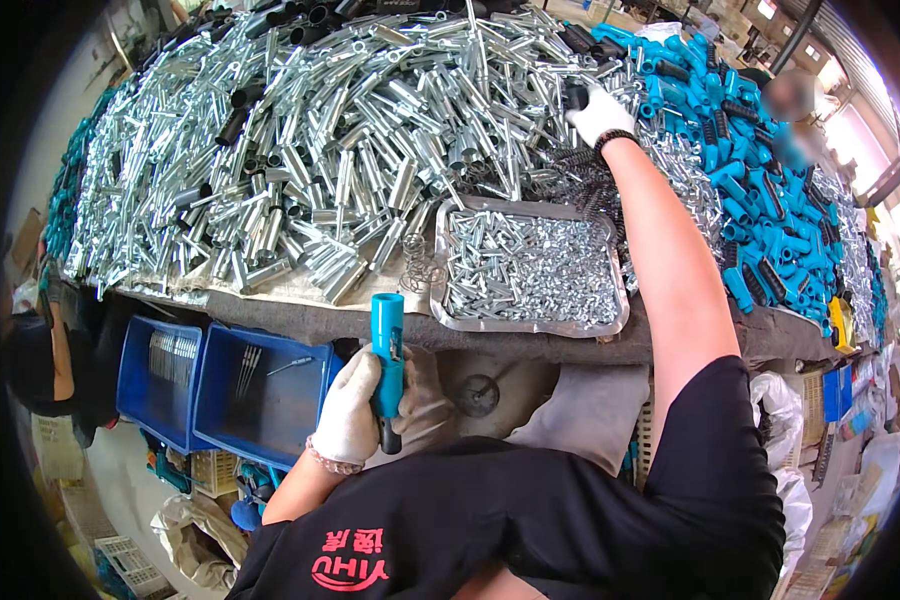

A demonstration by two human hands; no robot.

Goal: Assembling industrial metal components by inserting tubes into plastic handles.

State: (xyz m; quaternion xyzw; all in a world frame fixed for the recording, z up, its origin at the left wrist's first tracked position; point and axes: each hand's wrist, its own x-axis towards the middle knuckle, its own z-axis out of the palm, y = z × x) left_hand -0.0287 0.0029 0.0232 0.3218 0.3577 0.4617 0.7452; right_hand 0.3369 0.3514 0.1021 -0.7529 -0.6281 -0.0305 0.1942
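In my left hand (350, 405), gloved in white, a teal tool housing (386, 345) stands upright, with a wide round mouth at the top and a black end at the bottom. My fingers wrap round its lower half. My right hand (602, 115), also gloved, reaches far out over the bench to the right side of the metal heap. Its fingers close on a short black cylindrical piece (576, 97). Under that forearm lie dark coil springs (595, 185). Between my arms a metal tray (530, 327) holds small pins and screws.
A big heap of shiny metal tubes and rods (320, 150) covers the bench. Teal housings (770, 220) are piled at the right. Blue bins (260, 415) with a few thin rods stand below the bench edge at left. Another person's arm (62, 355) shows at far left.
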